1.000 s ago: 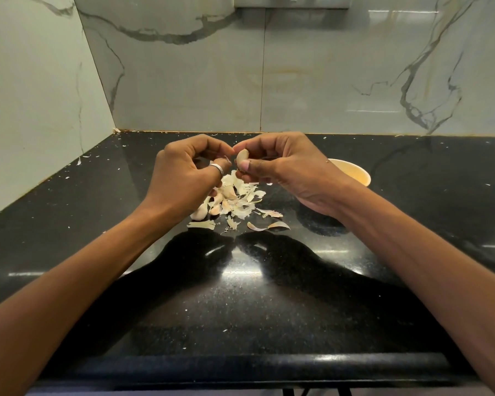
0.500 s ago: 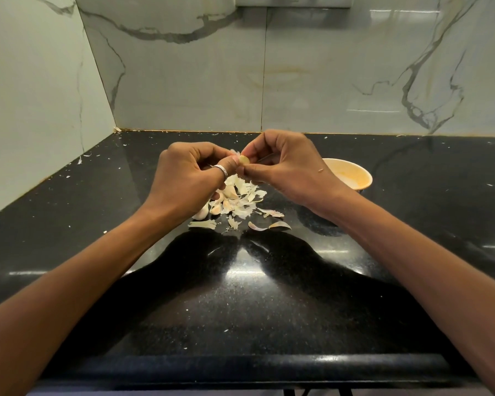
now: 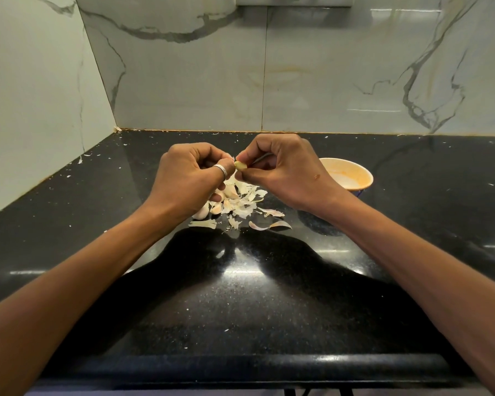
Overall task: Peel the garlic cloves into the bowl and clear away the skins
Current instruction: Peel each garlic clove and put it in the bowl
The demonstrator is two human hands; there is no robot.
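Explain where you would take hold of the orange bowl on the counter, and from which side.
Pinch the bowl at its right rim, coming from the right and above. It stands upright and open, so the thin rim is exposed there, while the right hand, pinching a garlic clove, covers its left edge and the garlic skins lie beyond that.

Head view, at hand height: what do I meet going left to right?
left hand → garlic clove → right hand → bowl. The skin pile lies under both hands, so it is left out.
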